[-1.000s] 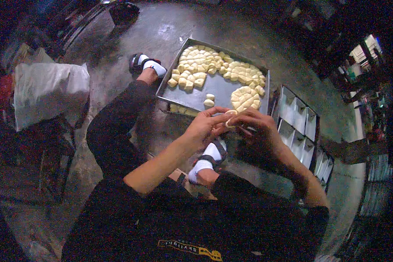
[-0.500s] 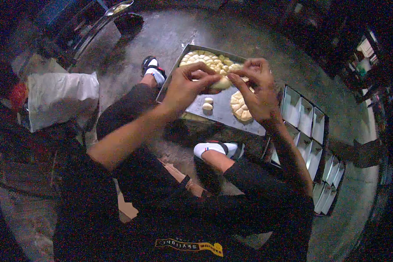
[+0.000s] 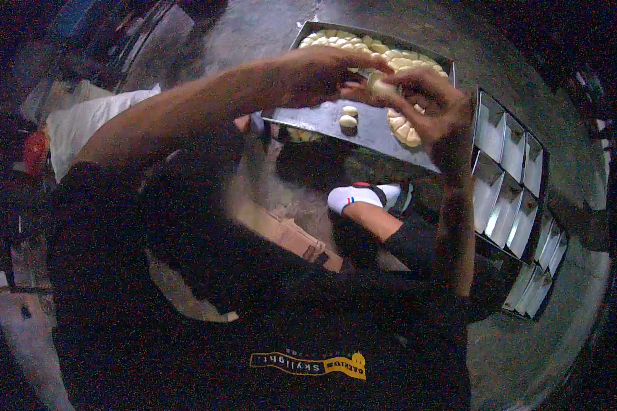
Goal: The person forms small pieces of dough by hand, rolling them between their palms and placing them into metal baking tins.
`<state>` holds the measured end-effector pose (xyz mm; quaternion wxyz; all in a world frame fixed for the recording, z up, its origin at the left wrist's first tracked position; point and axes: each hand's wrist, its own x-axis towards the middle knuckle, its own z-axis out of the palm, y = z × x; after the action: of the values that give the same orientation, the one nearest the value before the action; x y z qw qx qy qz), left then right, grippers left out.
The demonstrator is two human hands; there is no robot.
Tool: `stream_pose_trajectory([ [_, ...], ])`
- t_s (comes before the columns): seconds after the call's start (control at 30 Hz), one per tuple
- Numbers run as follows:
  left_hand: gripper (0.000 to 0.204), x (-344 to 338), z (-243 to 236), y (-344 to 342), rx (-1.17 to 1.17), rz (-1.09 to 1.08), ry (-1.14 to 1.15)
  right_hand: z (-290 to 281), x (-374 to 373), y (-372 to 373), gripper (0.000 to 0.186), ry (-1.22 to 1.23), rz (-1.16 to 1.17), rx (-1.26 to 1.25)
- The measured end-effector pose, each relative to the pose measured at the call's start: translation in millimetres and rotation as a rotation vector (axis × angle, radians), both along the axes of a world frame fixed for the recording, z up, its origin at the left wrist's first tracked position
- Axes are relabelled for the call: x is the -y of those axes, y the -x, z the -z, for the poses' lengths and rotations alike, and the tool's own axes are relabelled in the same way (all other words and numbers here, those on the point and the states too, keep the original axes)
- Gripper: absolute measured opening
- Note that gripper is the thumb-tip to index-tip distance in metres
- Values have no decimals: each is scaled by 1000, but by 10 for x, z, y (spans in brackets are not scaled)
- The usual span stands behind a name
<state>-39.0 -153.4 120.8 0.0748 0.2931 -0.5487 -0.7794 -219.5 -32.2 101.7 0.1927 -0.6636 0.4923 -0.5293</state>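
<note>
Over the metal tray (image 3: 373,137) my two hands meet in front of my body. A pale piece of dough (image 3: 381,84) sits between my left hand (image 3: 346,77) and my right hand (image 3: 435,103), with the fingers of both closed around it. Motion blurs the fingertips somewhat. Below them on the tray, two small dough balls (image 3: 348,121) lie close together. Beside these, partly covered by my right hand, is a round of dough (image 3: 406,131) divided into wedges. Many similar pale dough pieces (image 3: 336,40) fill the tray's far side.
Joined rectangular loaf pans (image 3: 488,188) stand on the floor to the right, with a second set (image 3: 531,281) nearer me. A shod foot (image 3: 363,197) rests before the tray. Flat cardboard (image 3: 291,236) lies on the floor. A white sack (image 3: 82,127) is at the left.
The view has shifted, so the tray appears higher and further right. My left forearm has swung up and lies more level. Both hands still hold the dough.
</note>
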Motion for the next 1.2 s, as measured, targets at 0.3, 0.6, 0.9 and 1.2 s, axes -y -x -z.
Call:
stream_pose_trajectory([
  [0.3,36,99,549,-140,46,63,295,670,160,-160,22,-550,-5,421],
  [0.6,31,434,1275,75,-42,0,143,937,518,-119,21,-186,314,-308],
  [0.9,37,626,1751,201,38,-168,329,1426,672,-155,36,-228,125,-293],
  [1.2,76,992,2326,124,245,446,1292,2282,840,293,37,-562,65,-424],
])
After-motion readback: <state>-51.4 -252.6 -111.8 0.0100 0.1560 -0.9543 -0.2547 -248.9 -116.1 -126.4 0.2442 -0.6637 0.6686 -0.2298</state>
